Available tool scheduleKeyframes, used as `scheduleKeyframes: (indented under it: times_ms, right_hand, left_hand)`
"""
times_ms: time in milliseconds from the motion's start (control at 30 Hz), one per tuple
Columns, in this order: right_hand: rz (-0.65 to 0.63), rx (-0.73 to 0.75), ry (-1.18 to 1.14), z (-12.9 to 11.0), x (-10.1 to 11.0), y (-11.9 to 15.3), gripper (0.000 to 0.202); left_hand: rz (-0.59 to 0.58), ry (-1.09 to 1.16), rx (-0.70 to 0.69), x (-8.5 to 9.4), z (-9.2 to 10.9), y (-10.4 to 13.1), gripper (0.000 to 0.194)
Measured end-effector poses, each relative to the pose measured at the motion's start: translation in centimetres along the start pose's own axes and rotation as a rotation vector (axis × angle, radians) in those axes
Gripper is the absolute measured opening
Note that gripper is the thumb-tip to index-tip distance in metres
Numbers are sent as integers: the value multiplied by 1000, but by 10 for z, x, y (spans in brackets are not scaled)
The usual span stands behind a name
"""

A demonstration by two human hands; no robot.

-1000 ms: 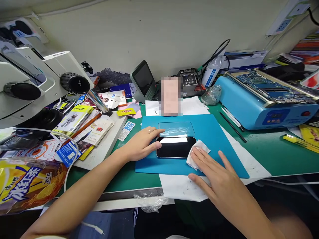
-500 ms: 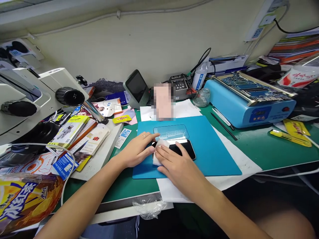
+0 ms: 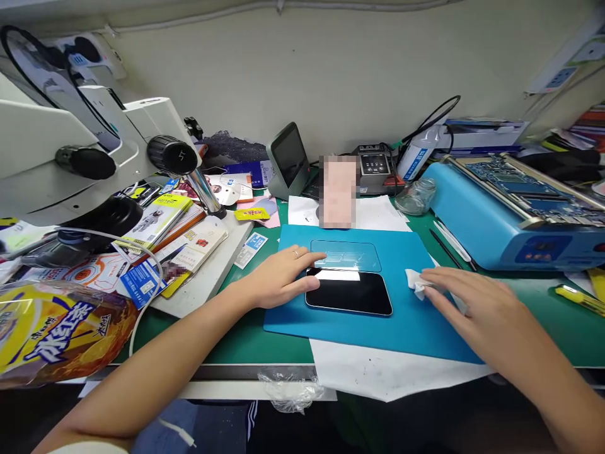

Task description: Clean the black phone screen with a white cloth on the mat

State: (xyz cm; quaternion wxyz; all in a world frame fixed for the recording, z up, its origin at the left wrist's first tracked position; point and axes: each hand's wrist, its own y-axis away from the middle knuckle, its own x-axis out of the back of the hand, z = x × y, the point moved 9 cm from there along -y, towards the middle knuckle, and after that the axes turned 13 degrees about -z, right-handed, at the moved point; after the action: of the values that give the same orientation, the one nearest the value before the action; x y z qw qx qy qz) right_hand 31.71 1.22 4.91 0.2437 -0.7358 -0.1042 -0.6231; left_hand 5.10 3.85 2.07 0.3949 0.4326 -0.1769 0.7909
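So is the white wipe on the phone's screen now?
No, the right hand pinches the wipe off to the phone's right.

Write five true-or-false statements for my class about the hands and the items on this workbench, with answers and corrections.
1. The right hand holds a white tissue. True.
2. The tissue covers the phone. False: it is to the right of the phone.
3. The left index fingertip is over the clear panel. True.
4. The phone stands upright. False: it lies flat on the blue mat.
5. The panel lies beyond the phone. True.
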Motion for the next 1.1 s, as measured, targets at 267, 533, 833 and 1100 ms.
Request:
scheduleKeyframes:
  times_ms: [267,533,833,1100]
  right_hand:
    - [-366,-131,-153,3,-33,-77,64]
    - [-432,-155,-136,-8,-52,-125,48]
    - [-536,-282,-190,-5,-57,-130,45]
    - [-444,-172,-349,-10,-34,-116,34]
  left_hand:
    - [-2,-2,-1,-1,0,0,71]
    - [-3,-12,8,-3,0,-1,69]
    - [-5,-17,0,-2,2,-2,67]
    - [77,35,38,3,-2,1,61]
